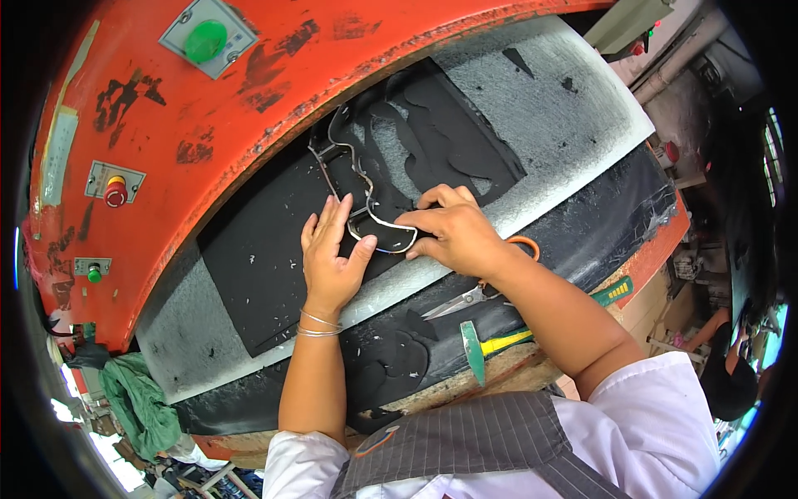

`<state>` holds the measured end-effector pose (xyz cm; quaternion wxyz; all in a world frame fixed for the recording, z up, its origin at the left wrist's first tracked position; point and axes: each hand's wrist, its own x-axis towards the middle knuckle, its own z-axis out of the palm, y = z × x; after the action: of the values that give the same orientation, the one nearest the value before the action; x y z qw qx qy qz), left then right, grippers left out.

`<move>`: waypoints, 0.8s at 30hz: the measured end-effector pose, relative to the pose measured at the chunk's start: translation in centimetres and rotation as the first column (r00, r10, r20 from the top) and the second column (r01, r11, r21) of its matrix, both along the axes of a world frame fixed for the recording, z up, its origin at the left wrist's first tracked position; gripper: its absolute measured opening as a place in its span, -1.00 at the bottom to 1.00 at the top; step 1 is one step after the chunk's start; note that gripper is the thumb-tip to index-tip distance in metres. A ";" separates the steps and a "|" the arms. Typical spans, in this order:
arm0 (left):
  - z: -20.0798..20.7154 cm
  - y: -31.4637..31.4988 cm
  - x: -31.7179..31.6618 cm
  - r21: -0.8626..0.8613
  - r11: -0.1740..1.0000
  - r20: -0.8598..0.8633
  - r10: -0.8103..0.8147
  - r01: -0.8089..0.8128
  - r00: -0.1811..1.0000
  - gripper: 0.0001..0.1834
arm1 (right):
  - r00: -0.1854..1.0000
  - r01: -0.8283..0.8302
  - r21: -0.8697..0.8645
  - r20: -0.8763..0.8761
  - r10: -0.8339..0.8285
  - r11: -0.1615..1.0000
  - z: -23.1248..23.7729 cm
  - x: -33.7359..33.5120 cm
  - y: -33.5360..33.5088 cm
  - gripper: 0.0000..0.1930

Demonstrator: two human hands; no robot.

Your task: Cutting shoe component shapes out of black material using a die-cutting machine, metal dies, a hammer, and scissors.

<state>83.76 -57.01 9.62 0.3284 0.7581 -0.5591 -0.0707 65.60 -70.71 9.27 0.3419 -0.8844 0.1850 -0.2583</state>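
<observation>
A metal cutting die, a thin wavy-edged strip frame with crossbars, lies on a black sheet. My left hand rests flat beside its left edge, fingers stretched out and thumb against the near end. The thumb and fingers of my right hand pinch the die's near right corner. To the right of the die, the sheet has wavy cut-out openings that show the grey board beneath.
A worn grey board carries the sheet. Scissors and a green-headed hammer lie on the black near ledge, with black scraps. An orange machine body with a green button and red knob arches over the far side.
</observation>
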 end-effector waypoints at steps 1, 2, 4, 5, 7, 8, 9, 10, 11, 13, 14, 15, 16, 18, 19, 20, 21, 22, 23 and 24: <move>0.2 -0.1 -0.1 -0.007 1.000 -0.008 0.007 -0.007 1.000 -0.33 | 1.000 -0.007 -0.007 -0.008 0.007 1.000 0.0 -0.1 -0.1 -0.57; 0.4 -0.1 -0.2 0.012 1.000 -0.009 0.006 -0.005 1.000 -0.34 | 1.000 -0.002 -0.012 -0.017 0.002 1.000 -0.1 -0.1 -0.1 -0.56; 0.4 -0.3 -0.5 -0.029 1.000 0.009 0.009 -0.009 1.000 -0.35 | 0.999 0.008 0.013 -0.049 -0.007 1.000 0.1 -0.1 0.0 -0.54; 0.2 -0.1 -0.5 -0.039 0.999 0.000 0.015 -0.015 1.000 -0.35 | 0.998 0.001 0.003 -0.058 -0.001 1.000 0.0 -0.1 0.2 -0.54; 0.4 -0.1 -0.6 -0.048 0.999 -0.002 0.008 -0.008 1.000 -0.37 | 0.996 0.018 -0.002 -0.084 -0.018 1.000 0.0 -0.1 0.1 -0.53; 0.3 -0.1 -0.7 -0.066 0.998 -0.007 0.013 -0.014 1.000 -0.37 | 0.996 0.012 -0.021 -0.089 -0.014 1.000 -0.1 0.0 0.0 -0.53; 0.3 -0.1 -0.6 -0.073 0.997 0.014 0.020 -0.019 1.000 -0.37 | 0.995 0.012 -0.027 -0.102 -0.015 1.000 -0.1 0.1 0.0 -0.52; 0.1 -0.1 -0.8 -0.084 0.996 0.038 0.030 -0.026 0.999 -0.38 | 0.994 0.010 -0.036 -0.112 -0.014 0.999 -0.3 0.1 -0.1 -0.51; -0.1 -0.1 -0.9 -0.111 0.993 0.037 0.038 -0.033 0.999 -0.38 | 0.994 0.003 -0.063 -0.111 -0.010 0.998 -0.3 0.0 -0.3 -0.51; -0.4 -0.1 -0.9 -0.107 0.993 0.074 0.053 -0.045 0.996 -0.39 | 0.992 0.002 -0.061 -0.123 -0.010 0.998 -0.5 0.0 -0.3 -0.50; -0.3 -0.1 -0.9 -0.120 0.992 0.078 0.054 -0.045 0.995 -0.40 | 0.983 -0.025 -0.083 -0.181 0.009 0.996 -0.6 0.2 -0.5 -0.43; -0.8 0.9 -0.9 -0.140 0.988 0.080 0.079 -0.067 0.994 -0.40 | 0.983 -0.048 -0.102 -0.179 0.029 0.994 -0.3 0.2 0.2 -0.43; -0.8 1.4 -0.6 -0.167 0.979 -0.033 0.113 -0.117 0.993 -0.38 | 0.985 -0.011 -0.156 -0.171 -0.016 0.988 0.4 0.2 0.9 -0.37; 1.5 3.9 -0.9 -0.206 0.948 -0.543 0.094 -0.241 0.835 -0.39 | 0.998 -0.006 -0.325 -0.057 -0.013 0.946 2.2 -0.9 2.3 -0.18; 0.9 6.2 0.3 -0.359 0.875 -0.468 0.131 -0.323 0.874 -0.47 | 0.998 0.058 -0.335 -0.016 -0.067 0.941 3.8 -2.1 3.6 -0.17; 1.6 8.4 1.1 -0.402 0.823 -0.481 0.185 -0.402 0.857 -0.59 | 0.992 0.116 -0.315 0.000 -0.122 0.942 3.7 -4.2 3.7 -0.20; 1.6 10.8 2.7 -0.505 0.714 -0.431 0.278 -0.485 0.859 -0.70 | 0.985 0.168 -0.282 0.014 -0.172 0.944 3.6 -5.0 3.8 -0.22; 2.8 12.8 4.1 -0.615 0.575 -0.373 0.391 -0.540 0.841 -0.73 | 0.978 0.180 -0.124 0.131 -0.164 0.976 4.1 -4.8 3.8 -0.27; 3.7 15.3 6.0 -0.668 0.461 -0.407 0.430 -0.584 0.806 -0.68 | 0.957 0.159 0.050 0.239 -0.166 0.986 4.4 -4.4 4.2 -0.31; 5.5 17.2 7.3 -0.742 0.335 -0.369 0.520 -0.581 0.770 -0.64 | 0.931 0.156 -0.021 0.337 -0.140 0.988 6.7 -3.3 4.9 -0.35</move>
<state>91.07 -39.83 15.09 0.6647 0.6515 -0.2228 0.2899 62.34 -65.78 16.00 0.3270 -0.8190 0.1842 -0.4340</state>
